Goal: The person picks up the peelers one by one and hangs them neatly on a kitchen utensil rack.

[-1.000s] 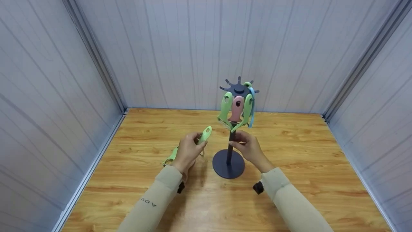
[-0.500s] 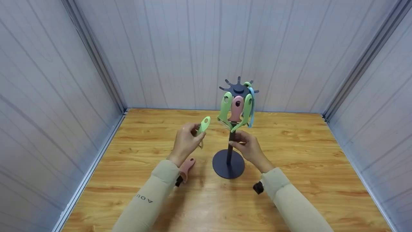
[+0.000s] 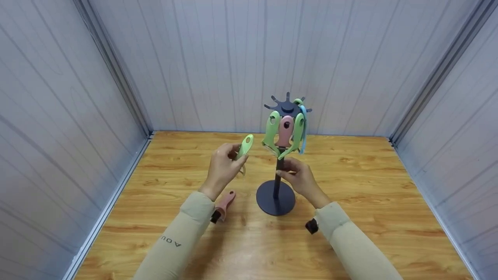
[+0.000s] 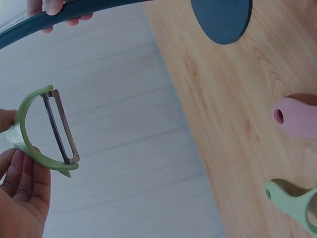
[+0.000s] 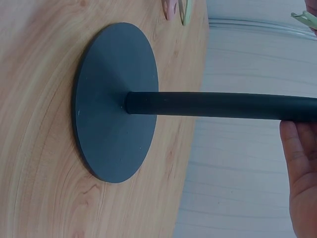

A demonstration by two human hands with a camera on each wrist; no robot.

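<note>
My left hand point(image 3: 223, 165) pinches a light green Y-shaped peeler point(image 3: 245, 146) by its body, with the holed handle end pointing up, left of the rack. In the left wrist view, its double metal blade point(image 4: 62, 126) faces away from the fingers. My right hand point(image 3: 301, 179) holds the post point(image 3: 277, 181) of a dark peeler rack, thumb and fingers around it below the hanging tools. From the rack's hooks hang a pink peeler point(image 3: 285, 134), a green peeler point(image 3: 271, 128), another green one point(image 3: 298, 130) and a blue one point(image 3: 304, 136) seen edge-on.
The rack's round base point(image 3: 266, 198) stands on the wooden table point(image 3: 350, 186). A pink peeler point(image 3: 227, 200) lies beside my left forearm. Near it lies a green peeler point(image 4: 292, 204), hidden in the head view. Bare hooks point(image 3: 274, 99) stick out at the rack's back left. Panelled walls enclose the table.
My left hand has lifted the green peeler farther up and slightly left. The pink peeler on the table has come into view, and the loose green one is now covered. My right hand stays on the post.
</note>
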